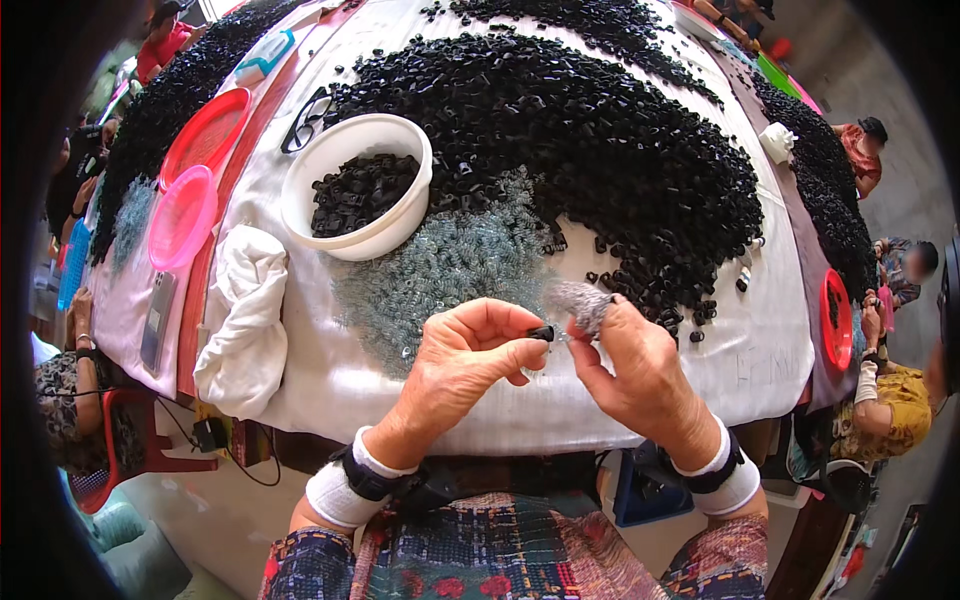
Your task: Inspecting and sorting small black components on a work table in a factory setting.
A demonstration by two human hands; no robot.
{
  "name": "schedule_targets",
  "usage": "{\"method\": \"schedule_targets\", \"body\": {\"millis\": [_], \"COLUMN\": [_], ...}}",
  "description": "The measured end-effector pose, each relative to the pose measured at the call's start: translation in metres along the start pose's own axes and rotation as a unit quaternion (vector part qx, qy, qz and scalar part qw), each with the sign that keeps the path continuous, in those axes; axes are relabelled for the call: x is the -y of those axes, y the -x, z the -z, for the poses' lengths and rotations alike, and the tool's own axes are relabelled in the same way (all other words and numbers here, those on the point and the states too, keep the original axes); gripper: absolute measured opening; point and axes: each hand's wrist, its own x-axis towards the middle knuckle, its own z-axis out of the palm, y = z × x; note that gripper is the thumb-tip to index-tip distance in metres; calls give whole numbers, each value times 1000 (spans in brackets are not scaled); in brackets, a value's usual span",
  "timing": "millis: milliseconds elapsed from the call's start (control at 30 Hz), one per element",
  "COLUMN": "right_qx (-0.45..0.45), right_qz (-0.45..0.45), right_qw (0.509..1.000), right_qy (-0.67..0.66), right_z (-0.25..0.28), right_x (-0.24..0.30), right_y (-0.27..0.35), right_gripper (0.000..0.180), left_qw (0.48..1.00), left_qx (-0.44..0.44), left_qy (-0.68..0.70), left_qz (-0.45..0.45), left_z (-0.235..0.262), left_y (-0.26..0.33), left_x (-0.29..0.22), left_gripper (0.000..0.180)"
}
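Observation:
My left hand [462,350] pinches a small black plastic piece [541,333] between thumb and forefinger, above the near part of the white cloth. Close beside it is my right hand [640,365], its fingers curled toward the piece. A grey knitted finger cover [582,305] wraps one of its fingers. Something tiny and shiny shows near its fingertips, too small to name. Just beyond my hands lies a heap of small, shiny, pale coil-like pieces [440,275]. A big pile of black plastic pieces [600,140] spreads behind that.
A white basin [425,200] partly filled with black pieces stands at the left. Nearby are a crumpled white cloth [245,320], eyeglasses [305,122], a pink basin [183,218], a red basin [205,128] and a phone [158,318]. Other people work at both sides.

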Motion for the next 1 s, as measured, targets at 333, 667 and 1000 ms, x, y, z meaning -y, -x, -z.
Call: {"method": "schedule_targets", "body": {"millis": [333,667,1000], "right_qx": [34,-54,-70], "right_qz": [54,-32,-113], "right_qw": [997,995,991], "right_qy": [41,-77,26], "right_z": [1,-3,7], "right_x": [14,10,-39], "right_y": [-3,10,14], "right_gripper": [22,31,24], "left_qw": [983,998,990], "left_qx": [-38,43,13], "left_qy": [-155,49,135], "left_qz": [-91,24,43], "left_z": [-10,-4,6], "left_y": [9,7,4], "left_x": [4,9,8], "left_gripper": [17,23,17]}}
